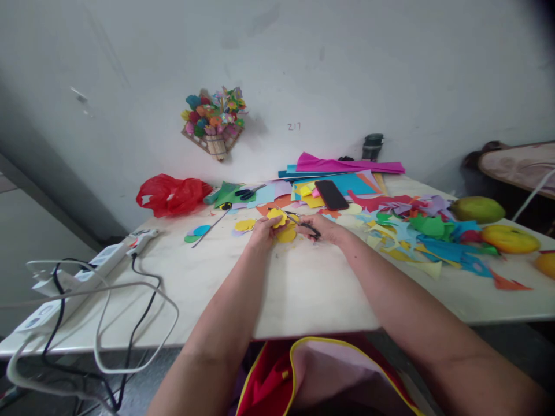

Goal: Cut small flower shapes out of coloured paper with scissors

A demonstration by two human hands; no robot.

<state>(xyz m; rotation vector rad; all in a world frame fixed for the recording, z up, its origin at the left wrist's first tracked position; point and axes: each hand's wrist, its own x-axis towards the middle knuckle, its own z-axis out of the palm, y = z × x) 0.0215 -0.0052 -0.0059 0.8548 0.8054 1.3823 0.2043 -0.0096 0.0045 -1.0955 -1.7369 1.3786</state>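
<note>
My left hand (263,232) pinches a yellow paper flower (276,217) with a scalloped edge, held just above the table. In my right hand (323,227) is a pair of scissors (309,227) with dark handles, its blades pointing left at the flower's edge. Whether the blades touch the paper is too small to tell. Beneath and beside my hands lie yellow paper pieces (286,234). Another yellow scalloped piece (245,225) rests left of my left hand. A dark phone (331,195) lies just behind my right hand.
Paper scraps (416,231) in many colours cover the right side, near several mangoes (510,238). A red plastic bag (173,195) and second scissors (249,192) lie at the back. A power strip (82,283) with loose cables lines the left edge. Coloured sheets (347,166) lie against the wall.
</note>
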